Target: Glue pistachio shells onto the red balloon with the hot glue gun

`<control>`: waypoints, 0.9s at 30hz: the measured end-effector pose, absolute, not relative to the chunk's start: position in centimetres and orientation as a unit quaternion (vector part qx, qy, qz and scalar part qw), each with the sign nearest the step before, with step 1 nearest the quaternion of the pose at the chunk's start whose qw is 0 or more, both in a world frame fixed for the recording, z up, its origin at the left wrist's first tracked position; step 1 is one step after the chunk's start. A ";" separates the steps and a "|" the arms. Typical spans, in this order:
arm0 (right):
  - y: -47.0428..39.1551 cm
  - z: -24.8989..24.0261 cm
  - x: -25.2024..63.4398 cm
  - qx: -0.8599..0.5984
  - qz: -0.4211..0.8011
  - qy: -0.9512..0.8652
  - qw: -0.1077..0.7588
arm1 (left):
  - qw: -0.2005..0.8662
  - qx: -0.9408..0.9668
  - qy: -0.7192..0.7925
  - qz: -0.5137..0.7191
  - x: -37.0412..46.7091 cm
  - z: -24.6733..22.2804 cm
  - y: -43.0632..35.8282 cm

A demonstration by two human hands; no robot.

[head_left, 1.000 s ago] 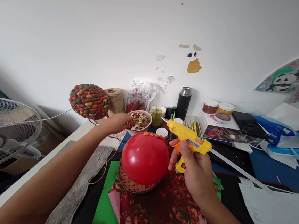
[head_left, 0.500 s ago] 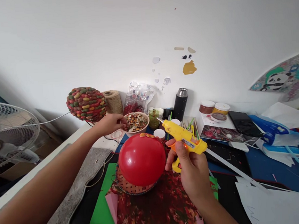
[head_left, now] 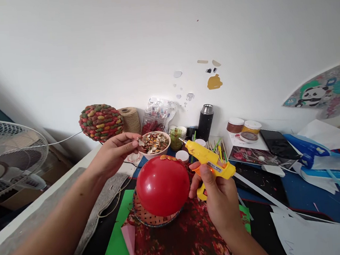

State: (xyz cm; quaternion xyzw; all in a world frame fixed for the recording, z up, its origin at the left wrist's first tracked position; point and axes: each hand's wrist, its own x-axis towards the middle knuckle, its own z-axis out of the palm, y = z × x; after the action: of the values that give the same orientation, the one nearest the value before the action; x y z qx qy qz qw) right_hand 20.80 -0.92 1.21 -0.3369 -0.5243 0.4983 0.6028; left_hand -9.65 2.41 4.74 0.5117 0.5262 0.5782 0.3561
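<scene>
My left hand (head_left: 117, 150) is closed in a pinch on a pale seed shell (head_left: 140, 142), just left of a bowl (head_left: 168, 144) full of mixed coloured seed shells (head_left: 155, 140). My right hand (head_left: 219, 196) grips a yellow hot glue gun (head_left: 205, 154) by its handle, a finger near the trigger. Its nozzle points up and left, and a long glue stick (head_left: 264, 188) sticks out of its back. Between my hands a red balloon (head_left: 162, 189) rests on a small woven basket (head_left: 148, 214). A short row of orange-brown pieces (head_left: 167, 158) is stuck along the balloon's top.
Paint-stained paper (head_left: 180, 241) lies beneath the basket on green paper (head_left: 116, 243). Behind stand a ball covered in coloured pieces (head_left: 101, 123), a twine spool (head_left: 130, 120), a black flask (head_left: 205, 122) and paint jars (head_left: 235, 125). A fan (head_left: 11, 153) is at left, a phone (head_left: 280, 143) at right.
My left hand has come up out of the bowl and back to the left, now showing a pale seed shell between its fingertips. The glue gun and balloon stay nearly in place.
</scene>
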 end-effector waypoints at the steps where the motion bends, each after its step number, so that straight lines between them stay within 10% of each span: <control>1: -0.9 1.1 20.8 -0.339 0.496 -0.524 0.604 | 0.386 0.490 0.500 0.601 -9.0 5.1 1.8; 27: -0.5 1.3 19.9 -0.375 0.555 -0.451 0.590 | 0.534 0.467 0.351 0.611 1.3 8.3 1.4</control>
State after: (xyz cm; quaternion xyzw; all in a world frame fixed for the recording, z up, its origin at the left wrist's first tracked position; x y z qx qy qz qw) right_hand 19.93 -0.47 1.27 -0.3754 -0.4510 0.5549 0.5896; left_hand 1.31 1.37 8.30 0.4671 0.3513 0.6107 0.5343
